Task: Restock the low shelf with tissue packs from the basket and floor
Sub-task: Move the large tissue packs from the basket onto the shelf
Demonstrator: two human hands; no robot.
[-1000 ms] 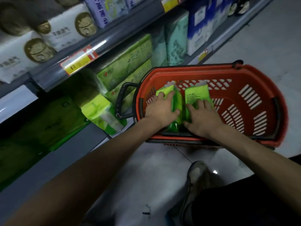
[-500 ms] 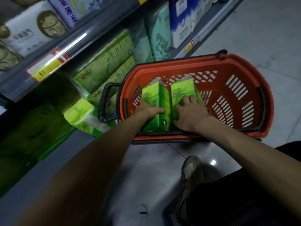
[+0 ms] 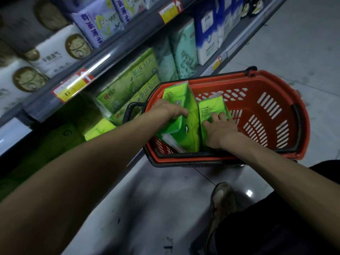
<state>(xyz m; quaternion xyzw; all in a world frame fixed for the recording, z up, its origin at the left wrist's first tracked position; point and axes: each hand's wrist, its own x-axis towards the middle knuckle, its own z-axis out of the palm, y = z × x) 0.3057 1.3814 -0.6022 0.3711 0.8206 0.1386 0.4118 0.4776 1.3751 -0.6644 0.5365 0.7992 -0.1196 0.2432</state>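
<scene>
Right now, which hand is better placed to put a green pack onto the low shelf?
Probably the left. The left hand grips the taller pack, which stands higher in the basket, and the low shelf lies on that side. The right hand holds the lower pack, farther from the shelf.

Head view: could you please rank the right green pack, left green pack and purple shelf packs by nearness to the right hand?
1. right green pack, under right hand
2. left green pack, in left hand
3. purple shelf packs, upper left
</scene>
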